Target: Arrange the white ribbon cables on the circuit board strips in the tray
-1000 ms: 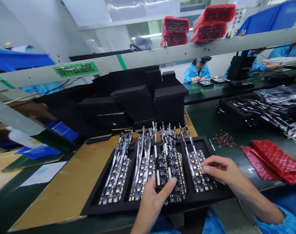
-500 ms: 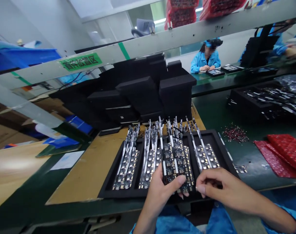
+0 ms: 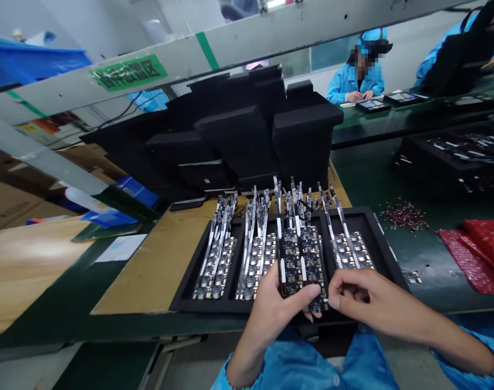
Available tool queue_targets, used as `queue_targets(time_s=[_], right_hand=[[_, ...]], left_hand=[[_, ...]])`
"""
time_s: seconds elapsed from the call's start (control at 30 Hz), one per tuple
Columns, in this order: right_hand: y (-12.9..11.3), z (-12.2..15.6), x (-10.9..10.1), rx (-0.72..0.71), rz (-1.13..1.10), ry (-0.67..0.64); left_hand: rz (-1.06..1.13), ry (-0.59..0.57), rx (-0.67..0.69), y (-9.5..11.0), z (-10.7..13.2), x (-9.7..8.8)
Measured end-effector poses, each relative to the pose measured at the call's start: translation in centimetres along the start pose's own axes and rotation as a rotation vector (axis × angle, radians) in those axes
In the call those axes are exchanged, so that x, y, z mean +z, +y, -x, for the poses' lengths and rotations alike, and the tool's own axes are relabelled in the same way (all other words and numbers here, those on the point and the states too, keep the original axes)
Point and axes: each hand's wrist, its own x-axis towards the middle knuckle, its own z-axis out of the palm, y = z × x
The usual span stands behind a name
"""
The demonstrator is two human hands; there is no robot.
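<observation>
My left hand point(image 3: 281, 303) grips a dark circuit board panel point(image 3: 301, 252) near its lower end, thumb on top and fingertips showing below. White-and-black flex strips run up from the panel past its far edge. At the panel's lower right corner, my right hand point(image 3: 363, 300) has thumb and index finger pinched together; whatever lies between them is hidden. Beneath is a black foam tray point(image 3: 181, 304) with slots. Its slots hold more board panels with strips: one stack at left point(image 3: 218, 268), another beside it point(image 3: 257, 265), and one at right point(image 3: 352, 250).
The tray rests partly on a brown cardboard sheet point(image 3: 139, 271). Black foam blocks point(image 3: 234, 141) are stacked behind it. To the right lie small red parts point(image 3: 405, 215), red bubble wrap point(image 3: 480, 254) and a strip-covered black stack point(image 3: 434, 162). A metal beam point(image 3: 247, 46) crosses above; a co-worker point(image 3: 356, 81) sits beyond.
The view has tilted down and shifted slightly, so the background sits higher. My left hand still holds the panel; my right fingertips have come closer to its lower right corner.
</observation>
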Motion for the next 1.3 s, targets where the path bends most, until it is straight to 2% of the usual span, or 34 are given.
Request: queue_targets(time_s=[0.3, 0.47, 0.63, 0.7, 0.8, 0.87, 1.1, 1.3], right_hand=[[-1.0, 0.3, -0.4, -0.062, 0.072, 0.036], [-0.8, 0.1, -0.5, -0.054, 0.077, 0.01], [-0.4, -0.1, -0.5, 0.0, 0.035, -0.028], [-0.4, -0.1, -0.5, -0.002, 0.031, -0.02], [-0.5, 0.0, -0.6, -0.001, 0.021, -0.012], [-0.6, 0.0, -0.7, 0.001, 0.012, -0.017], [0.0, -0.3, -0.5, -0.017, -0.039, -0.023], [0.2, -1.0, 0.1, -0.004, -0.122, -0.026]], left_hand=[[0.009, 0.011, -0.033, 0.3, 0.0, 0.1], [-0.016, 0.032, -0.019, 0.1, 0.0, 0.0], [-0.107, 0.082, 0.062, 0.3, 0.2, -0.2], [-0.092, 0.029, 0.078, 0.4, 0.2, -0.3], [-0.029, -0.087, 0.022, 0.6, 0.3, -0.6], [-0.012, -0.105, -0.007, 0.5, 0.2, -0.6], [-0.045, -0.017, -0.033, -0.1, 0.0, -0.5], [-0.145, 0.084, 0.007, -1.3, -0.3, -1.1]])
